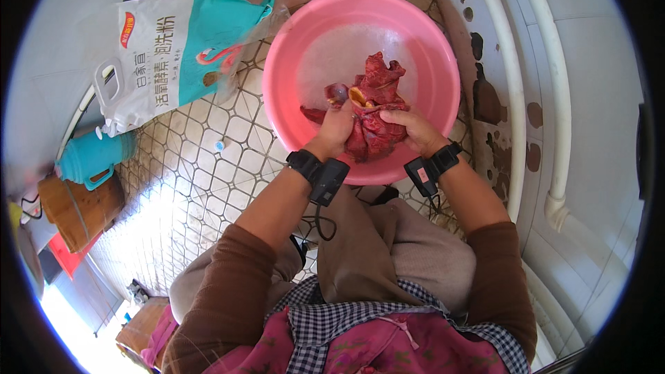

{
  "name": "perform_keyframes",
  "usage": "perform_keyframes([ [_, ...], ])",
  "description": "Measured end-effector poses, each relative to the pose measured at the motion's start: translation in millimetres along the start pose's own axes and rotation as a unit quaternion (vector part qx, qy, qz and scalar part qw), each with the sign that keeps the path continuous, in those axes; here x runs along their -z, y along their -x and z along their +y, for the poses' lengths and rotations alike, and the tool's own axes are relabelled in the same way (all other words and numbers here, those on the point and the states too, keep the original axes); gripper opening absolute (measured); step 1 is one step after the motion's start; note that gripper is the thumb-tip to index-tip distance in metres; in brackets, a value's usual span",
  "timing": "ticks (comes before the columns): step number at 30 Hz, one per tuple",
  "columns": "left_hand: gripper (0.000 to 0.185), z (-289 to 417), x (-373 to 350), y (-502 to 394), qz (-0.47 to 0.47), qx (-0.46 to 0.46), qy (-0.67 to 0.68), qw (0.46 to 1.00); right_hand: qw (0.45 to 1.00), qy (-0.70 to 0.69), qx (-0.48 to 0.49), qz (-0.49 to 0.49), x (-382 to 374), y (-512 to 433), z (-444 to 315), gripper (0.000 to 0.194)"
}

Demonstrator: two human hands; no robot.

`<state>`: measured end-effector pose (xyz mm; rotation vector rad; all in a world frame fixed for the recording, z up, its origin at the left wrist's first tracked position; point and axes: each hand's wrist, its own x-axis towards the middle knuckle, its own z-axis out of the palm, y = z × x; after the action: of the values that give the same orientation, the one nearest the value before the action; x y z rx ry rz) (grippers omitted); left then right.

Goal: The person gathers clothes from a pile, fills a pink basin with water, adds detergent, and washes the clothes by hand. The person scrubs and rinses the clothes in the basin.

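A wet, bunched dark-red patterned cloth (376, 132) with a yellow-orange inside is held over a round pink plastic basin (283, 78). My left hand (336, 127) grips its left side, thumb pointing up along it. On the right side, my right hand (415, 129) holds the cloth with the thumb lying on top. Part of the cloth hangs out to the left, beyond my left hand. Cloudy water (337, 52) lies in the basin behind the cloth. Both wrists carry black strapped devices.
Left of the basin, a white and teal washing-powder bag (171, 57) lies on the tiled floor, with a small bottle cap (220, 145) nearby. A teal plastic jug (93, 158) and a wooden stool (83, 208) are farther left. White pipes (511, 88) run along the right wall.
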<state>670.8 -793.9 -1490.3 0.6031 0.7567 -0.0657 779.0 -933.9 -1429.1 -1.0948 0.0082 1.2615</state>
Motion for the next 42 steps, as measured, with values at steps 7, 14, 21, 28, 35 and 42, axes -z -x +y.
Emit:
perform_keyframes([
  [7, 0.076, -9.5, 23.7, -18.0, 0.118, -0.172, -0.514, 0.832, 0.955, 0.272, 0.033, 0.115, 25.1, -14.9, 21.4, 0.044],
  [14, 0.029, 58.0, 22.8, 14.5, 0.133, -0.278, -0.676, 0.67, 0.867, 0.491, 0.08, -0.013, 23.7, -16.5, -20.2, 0.065],
  [21, 0.015, 113.5, -20.9, 34.6, -0.002, -0.32, -0.7, 0.639, 0.705, 0.679, 0.182, 0.092, -7.6, -21.2, -58.5, 0.026],
  [28, 0.118, 129.9, -35.4, 131.1, -0.249, -0.087, -0.689, 0.675, 0.721, 0.681, 0.129, -0.013, -42.1, -18.4, -84.0, 0.078],
  [35, 0.131, 41.9, 10.6, 262.2, -0.312, -0.003, -0.758, 0.573, 0.707, 0.668, 0.23, -0.031, -59.8, -6.2, -95.2, 0.042],
  [42, 0.049, 80.9, -0.6, 268.0, -0.389, -0.108, -0.658, 0.635, 0.688, 0.696, 0.202, -0.036, -83.8, 36.0, -128.1, 0.04],
])
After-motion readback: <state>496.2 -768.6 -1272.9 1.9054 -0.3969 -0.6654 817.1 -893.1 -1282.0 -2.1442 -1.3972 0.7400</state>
